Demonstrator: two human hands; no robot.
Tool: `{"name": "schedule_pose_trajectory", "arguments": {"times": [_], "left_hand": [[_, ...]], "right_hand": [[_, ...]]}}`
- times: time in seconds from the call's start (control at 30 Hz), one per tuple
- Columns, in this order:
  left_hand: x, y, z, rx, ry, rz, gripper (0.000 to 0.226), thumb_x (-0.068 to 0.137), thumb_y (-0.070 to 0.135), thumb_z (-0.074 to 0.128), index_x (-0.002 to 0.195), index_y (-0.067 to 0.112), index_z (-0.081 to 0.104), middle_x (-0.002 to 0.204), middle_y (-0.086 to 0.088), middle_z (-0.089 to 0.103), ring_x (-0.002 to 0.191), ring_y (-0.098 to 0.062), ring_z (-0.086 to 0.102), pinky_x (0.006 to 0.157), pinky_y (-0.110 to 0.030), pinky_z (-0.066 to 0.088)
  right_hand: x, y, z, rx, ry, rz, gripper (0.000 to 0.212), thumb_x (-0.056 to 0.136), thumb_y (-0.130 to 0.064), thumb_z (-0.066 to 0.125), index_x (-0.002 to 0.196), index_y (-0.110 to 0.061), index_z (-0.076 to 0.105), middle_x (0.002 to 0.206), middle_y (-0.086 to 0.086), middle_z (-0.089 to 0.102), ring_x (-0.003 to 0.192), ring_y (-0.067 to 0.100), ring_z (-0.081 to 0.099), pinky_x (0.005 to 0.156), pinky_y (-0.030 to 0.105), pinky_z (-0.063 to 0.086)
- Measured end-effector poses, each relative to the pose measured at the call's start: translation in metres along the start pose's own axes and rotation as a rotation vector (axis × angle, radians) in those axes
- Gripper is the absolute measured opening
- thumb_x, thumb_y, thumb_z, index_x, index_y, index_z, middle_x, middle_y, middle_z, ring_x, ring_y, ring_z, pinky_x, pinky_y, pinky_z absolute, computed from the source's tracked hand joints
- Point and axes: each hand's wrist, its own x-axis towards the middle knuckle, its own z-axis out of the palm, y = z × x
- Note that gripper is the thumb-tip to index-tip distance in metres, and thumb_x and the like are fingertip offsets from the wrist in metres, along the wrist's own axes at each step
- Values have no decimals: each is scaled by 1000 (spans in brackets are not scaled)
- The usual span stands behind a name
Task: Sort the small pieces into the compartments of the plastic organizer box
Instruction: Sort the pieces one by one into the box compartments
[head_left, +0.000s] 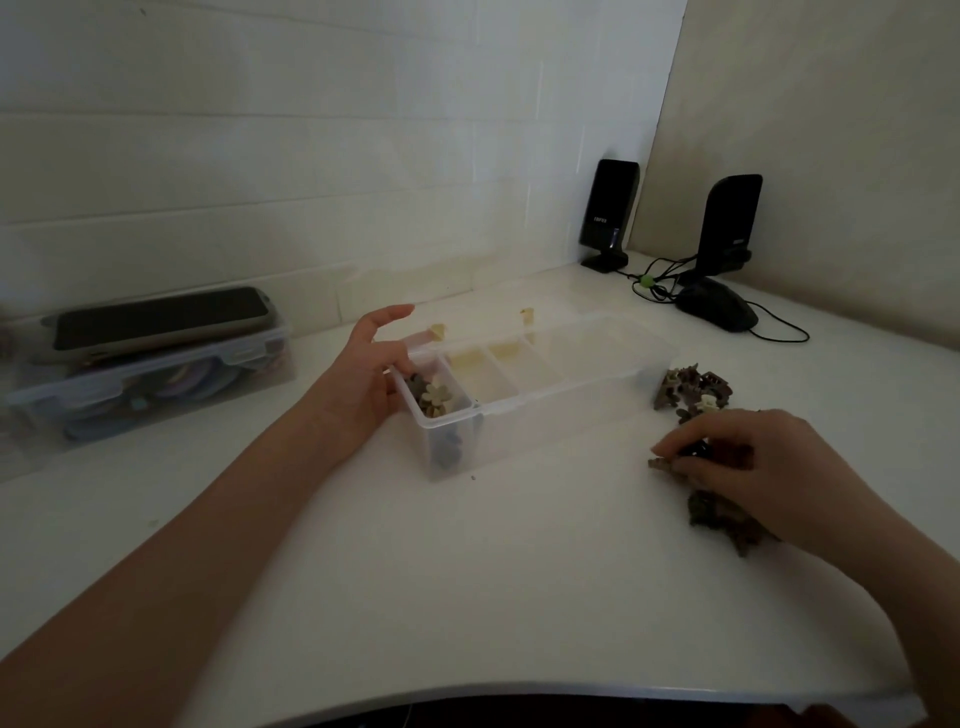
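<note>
A clear plastic organizer box (550, 392) lies open on the white table, its lid tipped back. Its left end compartment holds several brown and beige flower-shaped pieces (434, 397); the other compartments look empty. My left hand (371, 371) holds the box's left end, thumb on the rim and index finger raised. To the right of the box lies a loose pile of small brown pieces (693, 389), continuing under my wrist as more pieces (722, 519). My right hand (748, 467) rests on this pile, fingers curled round a dark piece (693, 451).
A clear latched storage box (150, 384) with a phone (161, 317) on top stands at the left. Two black speakers (610, 210) (730, 223), a black mouse (719, 309) and cables sit in the back right corner. The table's curved front edge (519, 691) is near me.
</note>
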Motion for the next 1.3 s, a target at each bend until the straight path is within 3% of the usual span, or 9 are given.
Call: {"name": "schedule_pose_trajectory", "arguments": {"times": [0.13,0.23,0.37,0.5,0.6,0.8,1.0,1.2,1.3], "left_hand": [[1,0,-1,4,-19,10,60,61,-1,48,114,27,54,131,-15,59,104,-34,55,75,-35,46],[1,0,-2,10,-19,8,65,53,2,49,114,28,54,130,-14,59,98,-31,56,74,-35,47],[2,-1,-3,1,-24,3,64,54,2,50,112,28,55,131,-14,59,106,-35,57,75,-35,46],[3,-1,-3,3,-24,1,64,54,2,51,112,29,55,131,-12,59,111,-36,58,77,-36,47],[2,0,-3,-2,-19,-1,64,53,2,50,112,29,55,131,-12,59,109,-37,58,79,-37,48],[0,0,-1,-3,-42,33,64,54,1,50,110,31,56,130,-10,60,96,-30,62,67,-32,50],[1,3,-5,-32,-97,148,73,74,-23,34,116,32,54,132,-10,57,93,-34,71,56,-21,51],[0,4,-6,-48,-109,125,72,78,-23,32,123,31,52,132,-9,57,97,-33,71,59,-23,54],[1,3,-6,-60,-117,100,71,79,-21,30,122,31,51,129,-7,59,97,-31,71,61,-24,56]], "right_hand": [[2,-7,6,158,56,8,29,78,-14,73,65,-40,69,70,-24,70,64,4,65,61,12,49],[3,-15,6,268,150,-21,28,79,-12,71,66,-37,70,66,-26,67,49,0,60,45,6,40],[12,-34,-3,376,264,-114,20,80,-15,68,76,-34,71,73,-27,69,57,-2,61,46,5,43],[39,-57,-7,331,315,-202,17,82,-14,67,82,-31,71,79,-22,70,71,8,63,61,10,50],[60,-65,-1,300,324,-215,14,82,-10,67,82,-22,74,78,-13,71,66,12,61,64,22,51],[78,-60,11,156,309,-227,12,81,-15,64,82,-24,73,73,-17,63,66,2,51,63,10,38],[68,-58,25,299,314,-311,20,81,-10,67,85,-29,71,81,-13,71,74,17,59,69,33,51],[72,-65,38,235,166,-328,22,82,-10,69,96,-26,73,81,-20,64,72,6,58,71,11,47],[72,-63,34,609,189,-224,22,84,-9,66,99,-23,72,87,-11,73,77,4,65,72,13,51]]}}
